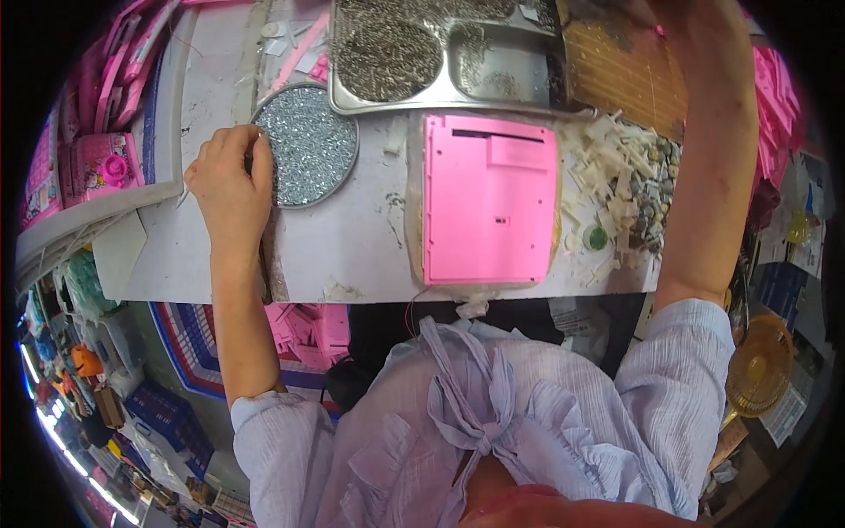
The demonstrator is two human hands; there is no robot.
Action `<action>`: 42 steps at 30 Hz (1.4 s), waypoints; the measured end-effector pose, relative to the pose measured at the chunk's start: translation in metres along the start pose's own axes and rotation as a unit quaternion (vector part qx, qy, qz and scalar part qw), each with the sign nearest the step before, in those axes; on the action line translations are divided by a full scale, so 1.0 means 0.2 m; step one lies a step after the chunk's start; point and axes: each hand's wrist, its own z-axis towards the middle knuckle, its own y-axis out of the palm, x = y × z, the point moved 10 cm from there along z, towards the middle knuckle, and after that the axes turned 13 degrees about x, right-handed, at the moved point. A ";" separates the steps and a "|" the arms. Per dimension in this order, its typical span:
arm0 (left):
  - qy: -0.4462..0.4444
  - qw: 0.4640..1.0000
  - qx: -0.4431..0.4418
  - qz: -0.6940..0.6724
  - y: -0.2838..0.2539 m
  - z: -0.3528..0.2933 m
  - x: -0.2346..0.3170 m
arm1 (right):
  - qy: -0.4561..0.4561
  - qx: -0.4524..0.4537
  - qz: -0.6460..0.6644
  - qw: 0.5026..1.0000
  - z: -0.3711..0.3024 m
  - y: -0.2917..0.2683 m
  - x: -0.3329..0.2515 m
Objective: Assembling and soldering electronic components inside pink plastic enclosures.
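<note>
My left hand rests at the left rim of a round tray full of small silvery screws. Its fingers are curled under, and what they hold, if anything, is hidden. In front of me a flat pink plastic casing lies on a pad wrapped in clear film, its slotted end facing away. My right arm stretches to the far right, where the right hand is cut off by the top edge and its fingers do not show.
Behind the casing sits a metal compartment tray with small dark screws. White plastic pieces and metallic parts are heaped at its right, beside a small green round item. Pink parts fill the left side; a basket stands below the table.
</note>
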 end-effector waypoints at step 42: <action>0.204 0.906 -0.062 -0.365 -0.31 -0.21 1.15 | 0.106 -0.039 0.295 0.949 -0.83 0.16 -0.43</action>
